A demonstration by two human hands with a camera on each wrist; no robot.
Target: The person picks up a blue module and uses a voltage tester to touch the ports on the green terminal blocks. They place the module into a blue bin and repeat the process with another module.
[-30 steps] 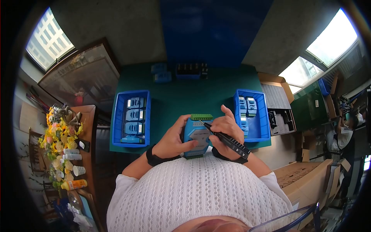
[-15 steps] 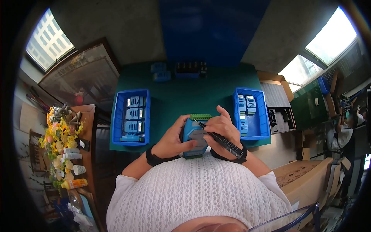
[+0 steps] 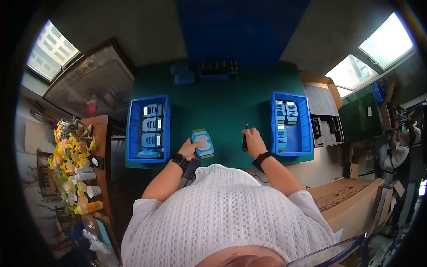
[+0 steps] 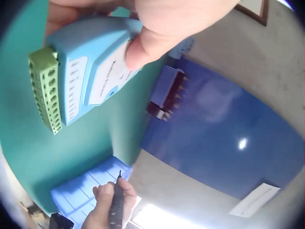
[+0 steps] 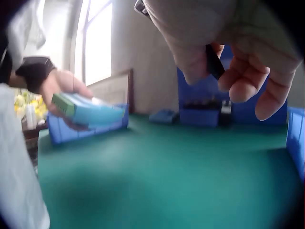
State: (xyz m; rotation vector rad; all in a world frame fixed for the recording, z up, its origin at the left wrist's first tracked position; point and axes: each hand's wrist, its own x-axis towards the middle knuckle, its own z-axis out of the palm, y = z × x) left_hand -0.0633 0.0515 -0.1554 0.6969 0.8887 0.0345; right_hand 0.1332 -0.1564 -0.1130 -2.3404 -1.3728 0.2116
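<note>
In the head view the left hand (image 3: 188, 149) grips a light-blue module (image 3: 203, 144) with green terminal strips at its ends. Its thumb lies on the label of the module (image 4: 102, 76) in the left wrist view, where a green terminal block (image 4: 45, 90) faces the camera. The right hand (image 3: 255, 143), apart from the module, holds a black pen-like tool (image 3: 244, 141). In the left wrist view, the thin tip of the tool (image 4: 116, 202) points up out of the fingers. The right wrist view shows only a dark part of the tool (image 5: 214, 63) between the fingers.
Blue bins (image 3: 166, 129) (image 3: 310, 127) with similar modules stand left and right on the green table (image 3: 213, 107). At the back are more blue modules (image 3: 183, 79) and a blue holder (image 3: 214, 75). An open carton (image 3: 324, 95) stands right of the table.
Both hands have moved apart and forward, away from the chest. The module has gone left with the left hand; the tool has left its green terminal strip and gone right.
</note>
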